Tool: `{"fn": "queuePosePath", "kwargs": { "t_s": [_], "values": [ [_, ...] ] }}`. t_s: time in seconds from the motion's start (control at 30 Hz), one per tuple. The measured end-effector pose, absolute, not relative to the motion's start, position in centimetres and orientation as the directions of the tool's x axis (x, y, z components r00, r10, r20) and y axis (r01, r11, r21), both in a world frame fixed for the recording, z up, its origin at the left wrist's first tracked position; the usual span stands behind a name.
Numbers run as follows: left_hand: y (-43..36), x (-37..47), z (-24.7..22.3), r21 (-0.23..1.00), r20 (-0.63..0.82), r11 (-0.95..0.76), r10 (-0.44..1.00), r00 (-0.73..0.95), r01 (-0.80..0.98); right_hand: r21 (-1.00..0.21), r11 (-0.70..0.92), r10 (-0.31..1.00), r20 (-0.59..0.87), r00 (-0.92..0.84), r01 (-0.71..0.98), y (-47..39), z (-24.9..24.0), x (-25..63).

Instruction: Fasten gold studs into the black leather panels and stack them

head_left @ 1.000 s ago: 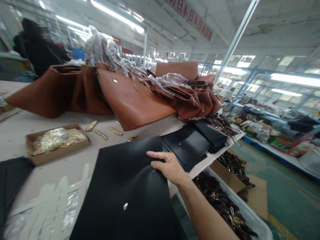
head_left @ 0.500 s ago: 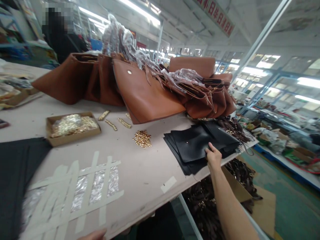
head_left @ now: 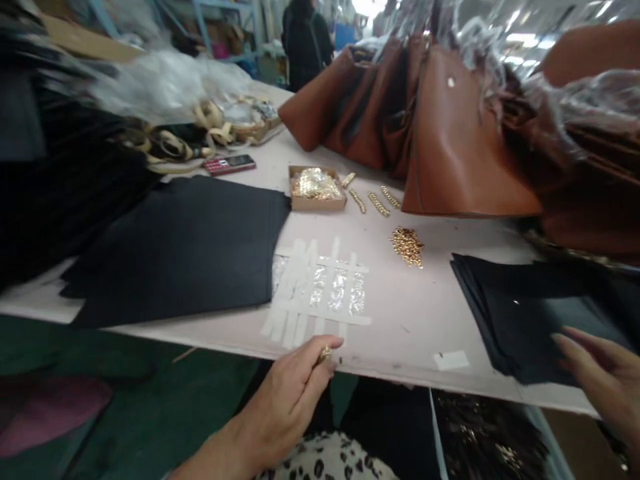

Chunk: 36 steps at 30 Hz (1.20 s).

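My left hand (head_left: 295, 387) is closed at the table's front edge, with a small gold metal piece (head_left: 325, 353) pinched between thumb and fingers; its exact kind is too small to tell. At the right, my right hand (head_left: 605, 380) hovers by a stack of black leather panels (head_left: 530, 320), somewhat blurred, its thumb and fingers apart and nothing seen in them. A loose pile of small gold metal fittings (head_left: 409, 247) lies mid-table. Between my hands and the box is a taped patch of clear plastic (head_left: 337, 290). More black panels (head_left: 200, 247) lie flat on the left.
Brown leather bags (head_left: 460, 147) stand along the back and right. A cardboard box (head_left: 317, 202) holds gold parts, with short gold chain pieces (head_left: 379, 204) beside it. A red phone (head_left: 230, 164) lies back left. A person (head_left: 306, 43) in dark clothes stands far behind.
The view has swung left and down. My right hand, earlier touching the black panels, now has its fingers spread. My left hand has come fully into view with the gold piece.
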<state>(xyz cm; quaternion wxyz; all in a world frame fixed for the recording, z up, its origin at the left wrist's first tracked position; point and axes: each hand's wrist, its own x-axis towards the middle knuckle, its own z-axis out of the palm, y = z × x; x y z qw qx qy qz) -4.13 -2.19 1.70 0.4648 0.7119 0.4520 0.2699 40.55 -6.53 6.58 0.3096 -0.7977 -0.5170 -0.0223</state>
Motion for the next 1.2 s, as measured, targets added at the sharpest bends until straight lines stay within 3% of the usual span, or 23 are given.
{"fn": "queuePosePath", "kwargs": {
  "t_s": [0.03, 0.07, 0.17, 0.23, 0.33, 0.47, 0.73, 0.93, 1.07, 1.2],
  "values": [
    [-2.1, -4.3, 1.7, 0.898, -0.003, -0.195, 0.893, 0.449, 0.395, -0.405, -0.307, 0.850, 0.290, 0.439, 0.861, -5.9, 6.3, 37.9],
    [-2.0, -4.5, 1.7, 0.894, 0.020, -0.219, 0.892, 0.452, 0.392, -0.439, -0.216, 0.908, 0.238, 0.345, 0.872, -5.2, 6.0, 34.8],
    [-1.9, -5.0, 2.1, 0.911, 0.011, -0.222, 0.857, 0.516, 0.349, -0.618, 0.255, 0.961, 0.245, -0.126, 0.744, -3.2, 5.4, 24.4],
    [-1.8, -5.4, 2.5, 0.939, -0.015, -0.189, 0.814, 0.581, 0.288, -0.696, 0.483, 0.866, 0.290, -0.406, 0.532, -1.9, 5.4, 18.8],
    [-1.7, -6.2, 3.0, 0.966, -0.010, -0.153, 0.787, 0.617, 0.210, -0.736, 0.576, 0.735, 0.275, -0.620, 0.356, -0.7, 5.7, 14.2],
    [-2.1, -7.6, 2.7, 0.951, -0.039, -0.143, 0.823, 0.567, 0.273, -0.702, 0.577, 0.708, 0.174, -0.685, 0.418, 0.1, 5.2, 12.5],
    [-2.6, -11.2, 2.1, 0.865, -0.042, -0.198, 0.887, 0.460, 0.461, -0.556, 0.779, 0.496, 0.263, -0.828, 0.290, 2.5, 3.4, 9.0],
    [-3.4, -14.1, 1.8, 0.870, -0.063, -0.133, 0.925, 0.376, 0.475, -0.510, 0.820, 0.433, 0.258, -0.863, 0.259, 3.3, 2.0, 5.9],
    [-3.8, -15.5, 1.5, 0.875, -0.035, -0.121, 0.950, 0.310, 0.469, -0.412, 0.886, 0.352, 0.302, -0.886, 0.212, 3.9, 1.7, 4.2],
    [-3.7, -16.4, 1.3, 0.853, -0.074, -0.075, 0.962, 0.261, 0.516, -0.334, 0.899, 0.380, 0.277, -0.883, 0.282, 3.8, 1.7, 2.3]
  ]
}}
